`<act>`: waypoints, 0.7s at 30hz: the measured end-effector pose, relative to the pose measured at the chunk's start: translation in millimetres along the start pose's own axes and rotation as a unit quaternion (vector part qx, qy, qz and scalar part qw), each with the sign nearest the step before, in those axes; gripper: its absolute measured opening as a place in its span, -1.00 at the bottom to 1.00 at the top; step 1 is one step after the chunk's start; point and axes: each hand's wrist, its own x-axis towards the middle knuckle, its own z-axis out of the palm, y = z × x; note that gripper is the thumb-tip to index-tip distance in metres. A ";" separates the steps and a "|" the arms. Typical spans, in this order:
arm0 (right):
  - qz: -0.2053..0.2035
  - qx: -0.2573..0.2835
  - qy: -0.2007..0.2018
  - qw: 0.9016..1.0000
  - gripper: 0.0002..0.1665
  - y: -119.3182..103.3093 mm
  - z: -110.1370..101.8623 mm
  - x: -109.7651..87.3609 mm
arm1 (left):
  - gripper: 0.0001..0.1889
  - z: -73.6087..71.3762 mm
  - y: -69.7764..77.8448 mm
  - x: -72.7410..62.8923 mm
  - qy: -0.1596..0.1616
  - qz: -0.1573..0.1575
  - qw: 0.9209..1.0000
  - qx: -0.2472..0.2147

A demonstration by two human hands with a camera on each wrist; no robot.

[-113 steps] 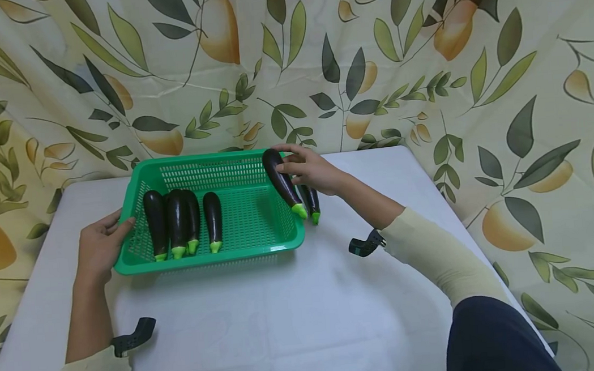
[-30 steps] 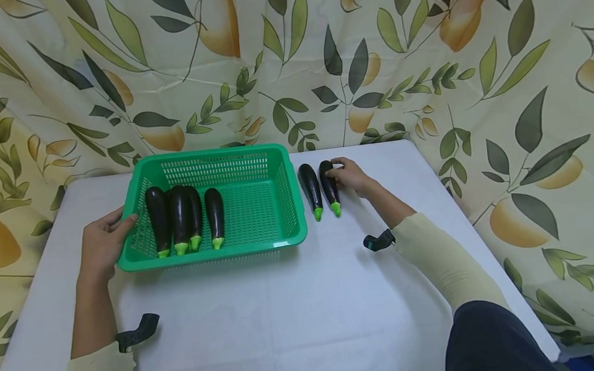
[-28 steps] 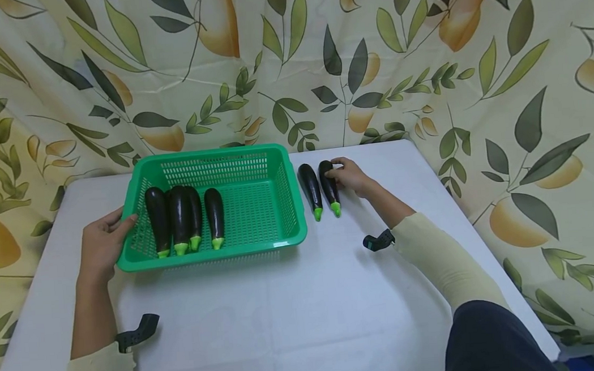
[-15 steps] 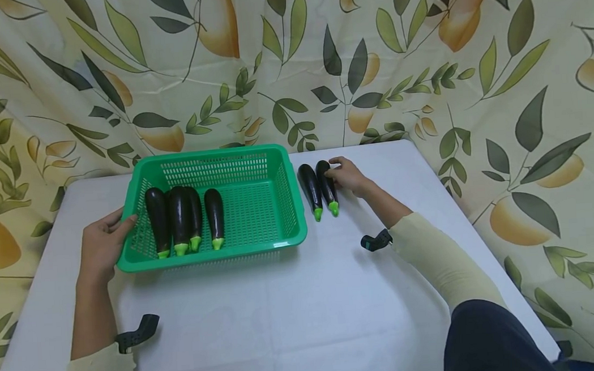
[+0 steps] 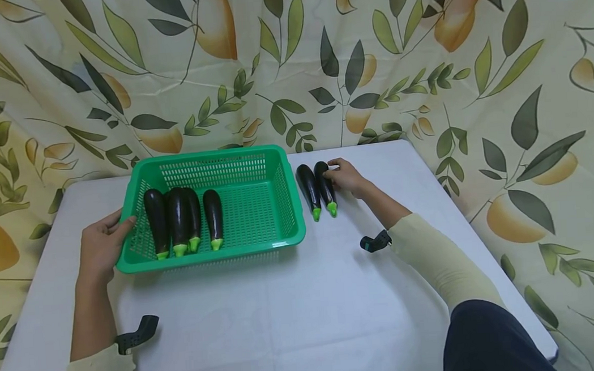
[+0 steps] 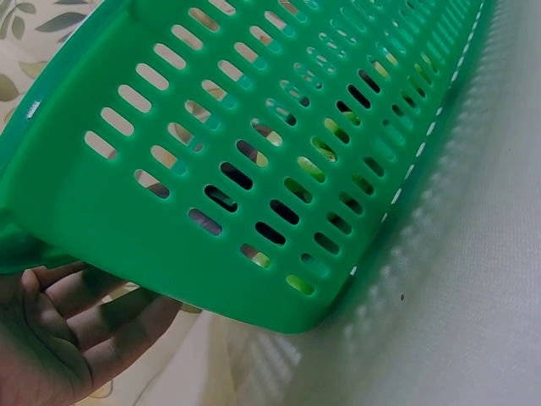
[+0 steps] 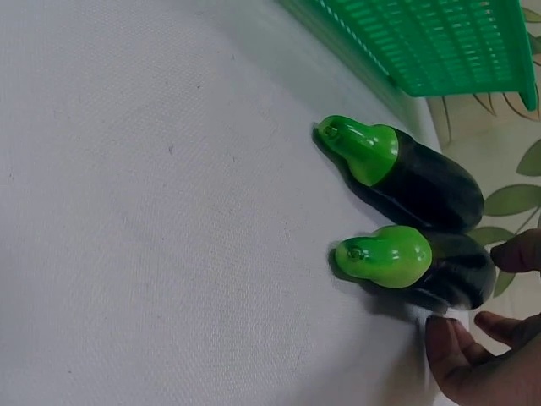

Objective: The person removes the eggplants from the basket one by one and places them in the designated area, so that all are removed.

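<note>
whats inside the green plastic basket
At least four eggplants lie inside the green plastic basket: three bunched toward its left end, one slightly apart. What lies directly beneath them is covered, and whether another hides behind the bunch can't be told.

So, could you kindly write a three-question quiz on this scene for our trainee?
1. How many eggplants lie on the white table outside the green basket?
2. Which of those loose eggplants is the right hand touching: A, the one nearer the basket, or B, the one farther from it?
3. True or false: in the head view, the green ends of the eggplants in the basket point toward the table's near side.

Key: 1. Two. 2. B. 3. True.
</note>
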 end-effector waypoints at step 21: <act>-0.133 -0.046 0.128 0.982 -0.43 -33.0 6.7 -11.2 | -0.33 -3.2 -0.1 1.3 -0.009 -0.003 1.000 -0.014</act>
